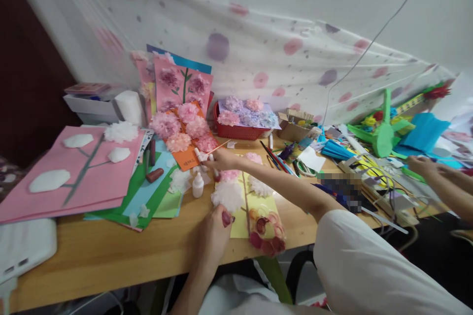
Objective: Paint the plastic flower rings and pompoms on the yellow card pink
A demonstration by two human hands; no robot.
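Note:
My right hand (pixel 223 160) reaches across the table, fingers bent down beside white tubes (pixel 199 154). A thin wooden stick (pixel 220 146) slants up by its fingers; whether they grip it is unclear. My left hand (pixel 213 230) is closed at the near edge of a yellow sheet (pixel 239 225), just below a white paper flower (pixel 228 196). A dark red patch shows by its thumb, and what the fingers hold is hidden. On the sheet's near right corner sits a paint palette (pixel 272 245) with reddish wells. A small white squeeze bottle (pixel 198 185) stands left of the sheet.
Pink sheets (pixel 107 177) with white paper shapes lie left, near green paper (pixel 121 211). Behind stand a red basket (pixel 240 132) and a pink flower picture (pixel 181 83). Pens (pixel 277 157), a power strip (pixel 380 197) and another person's hands (pixel 424 167) are on the right.

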